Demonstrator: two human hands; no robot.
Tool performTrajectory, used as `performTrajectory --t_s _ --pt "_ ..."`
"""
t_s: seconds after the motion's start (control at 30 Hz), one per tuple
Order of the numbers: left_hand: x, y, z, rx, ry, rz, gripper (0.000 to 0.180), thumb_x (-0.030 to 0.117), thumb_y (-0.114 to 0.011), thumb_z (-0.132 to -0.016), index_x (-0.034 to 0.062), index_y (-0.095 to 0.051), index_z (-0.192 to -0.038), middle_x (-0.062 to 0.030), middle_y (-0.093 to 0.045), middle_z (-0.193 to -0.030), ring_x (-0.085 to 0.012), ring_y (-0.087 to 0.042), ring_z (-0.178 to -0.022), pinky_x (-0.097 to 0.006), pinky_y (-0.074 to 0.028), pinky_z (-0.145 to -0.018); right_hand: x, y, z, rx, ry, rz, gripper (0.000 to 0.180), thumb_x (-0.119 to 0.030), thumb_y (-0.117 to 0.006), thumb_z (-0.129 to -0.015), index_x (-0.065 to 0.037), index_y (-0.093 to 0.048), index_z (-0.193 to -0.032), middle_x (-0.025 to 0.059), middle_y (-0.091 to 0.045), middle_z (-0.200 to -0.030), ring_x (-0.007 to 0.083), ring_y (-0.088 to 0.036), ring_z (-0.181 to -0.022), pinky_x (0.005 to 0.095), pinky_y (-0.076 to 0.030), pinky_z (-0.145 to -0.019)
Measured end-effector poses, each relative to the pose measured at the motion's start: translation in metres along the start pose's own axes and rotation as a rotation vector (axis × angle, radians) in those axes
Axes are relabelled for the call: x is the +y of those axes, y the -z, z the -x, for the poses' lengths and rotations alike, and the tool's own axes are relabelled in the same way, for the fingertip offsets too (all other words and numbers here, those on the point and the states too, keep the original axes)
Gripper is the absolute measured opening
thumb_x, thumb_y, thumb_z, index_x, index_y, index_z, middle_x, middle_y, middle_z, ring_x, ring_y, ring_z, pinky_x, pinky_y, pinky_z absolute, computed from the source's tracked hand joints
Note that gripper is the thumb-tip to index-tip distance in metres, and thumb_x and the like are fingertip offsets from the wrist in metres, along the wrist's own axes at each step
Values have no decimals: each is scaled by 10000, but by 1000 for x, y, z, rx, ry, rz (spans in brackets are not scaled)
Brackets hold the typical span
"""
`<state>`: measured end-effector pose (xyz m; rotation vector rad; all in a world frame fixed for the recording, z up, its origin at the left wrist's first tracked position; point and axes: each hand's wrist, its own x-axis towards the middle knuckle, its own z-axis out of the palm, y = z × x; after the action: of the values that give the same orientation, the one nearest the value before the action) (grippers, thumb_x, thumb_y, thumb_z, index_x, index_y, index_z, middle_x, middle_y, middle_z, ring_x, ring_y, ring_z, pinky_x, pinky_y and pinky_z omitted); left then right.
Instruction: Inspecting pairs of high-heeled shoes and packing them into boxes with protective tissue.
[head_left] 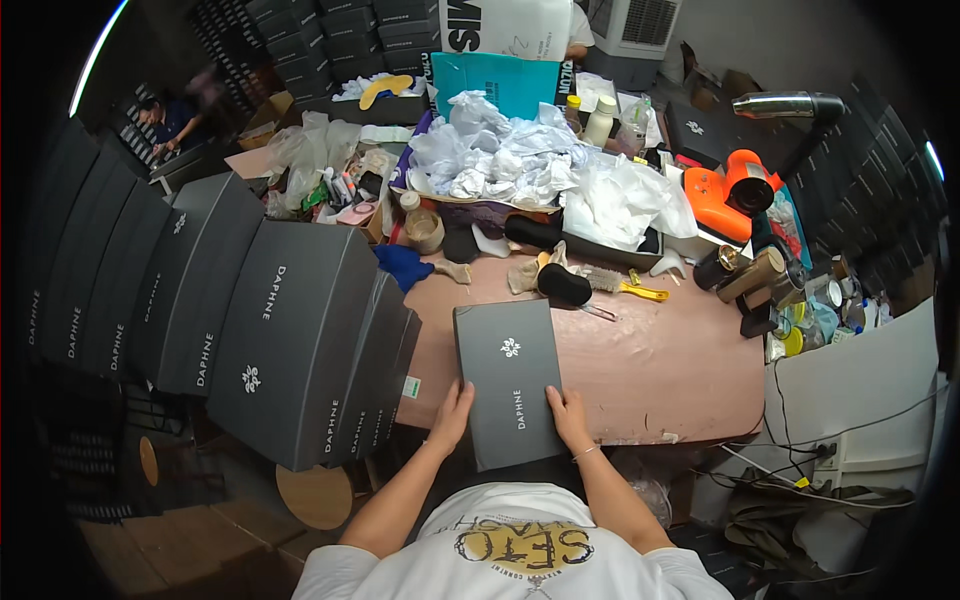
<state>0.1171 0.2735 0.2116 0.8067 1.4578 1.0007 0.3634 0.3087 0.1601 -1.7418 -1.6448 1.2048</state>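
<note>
A closed dark grey shoebox point(508, 370) with white print on its lid lies at the near edge of the pinkish table point(660, 370), partly overhanging it. My left hand point(454, 415) grips the box's left side near its lower end. On the opposite side my right hand point(569, 412) holds it, thumb along the edge. Beyond the box lie a black oval pad point(564, 286) and a brush with a yellow handle point(640, 291). The fingers under the box are hidden.
Stacks of grey shoeboxes point(290, 330) rise at my left. Crumpled white paper point(500, 150) fills a bin at the back. An orange heat-gun-like device point(725, 195) stands back right, near several cans and bottles. Cables point(790, 440) hang beyond the right edge. Another person point(175, 125) is far left.
</note>
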Motion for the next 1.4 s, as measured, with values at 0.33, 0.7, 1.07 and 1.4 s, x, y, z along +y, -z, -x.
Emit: performTrajectory --t_s 0.33,0.7,1.07,1.4 --pt "-59 15 -27 -73 257 157 584 429 -528 -928 -59 -497 -1247 -145 -563 -1221 -245 -523 -1116 -329 -391 -955 -13 -5 -6 -15 -15 -321 513 -431 -583 -871 49 -633 -1047 221 -668 -938 300 -651 -876 381 -489 -769" --pt "-35 -13 32 106 168 -376 598 414 -472 -954 -56 -418 -1321 -203 -520 -1274 -250 -498 -1172 -339 -376 -989 21 -20 11 84 91 -112 546 -419 -594 -869 8 -546 -1207 268 -575 -1126 387 -544 -1041 425 -429 -886" --pt "-86 -14 49 167 214 -18 511 367 -541 -931 -17 -505 -1266 -144 -590 -1187 -234 -561 -1082 -316 -417 -920 4 2 19 -53 -77 -175 734 -494 -649 -814 55 -497 -1278 289 -516 -1130 392 -527 -1071 410 -421 -924" --pt "-36 -111 35 -324 256 -4 611 331 -642 -885 -67 -438 -1301 -162 -544 -1237 -208 -520 -1134 -307 -398 -977 61 132 60 -81 -184 -694 763 -273 -687 -833 -47 -291 -1445 171 -409 -1397 241 -387 -1267 345 -312 -1058"
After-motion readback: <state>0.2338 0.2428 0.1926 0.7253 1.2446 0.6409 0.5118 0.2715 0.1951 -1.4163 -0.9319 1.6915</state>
